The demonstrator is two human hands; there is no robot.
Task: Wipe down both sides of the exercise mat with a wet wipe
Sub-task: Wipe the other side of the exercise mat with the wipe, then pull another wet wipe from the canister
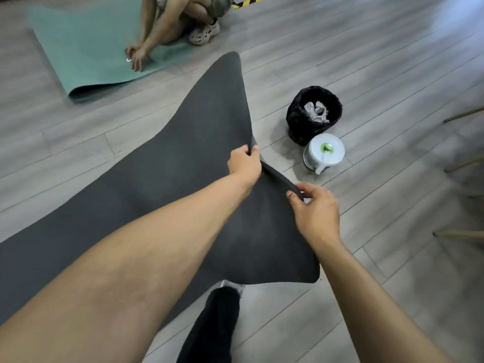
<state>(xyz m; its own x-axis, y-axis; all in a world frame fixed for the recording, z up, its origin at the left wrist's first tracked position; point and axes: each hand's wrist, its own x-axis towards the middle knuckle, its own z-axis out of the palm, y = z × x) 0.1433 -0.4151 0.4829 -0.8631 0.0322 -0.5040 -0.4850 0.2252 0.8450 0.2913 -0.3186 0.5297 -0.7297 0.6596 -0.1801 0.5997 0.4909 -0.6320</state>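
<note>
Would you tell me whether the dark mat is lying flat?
No: left hand and right hand grip the dark mat, its edge raised.

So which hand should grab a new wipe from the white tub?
Probably the right hand. The wipe tub stands on that side, just past the lifted edge of the grey mat. The left hand also grips the mat and could hold it up alone.
</note>
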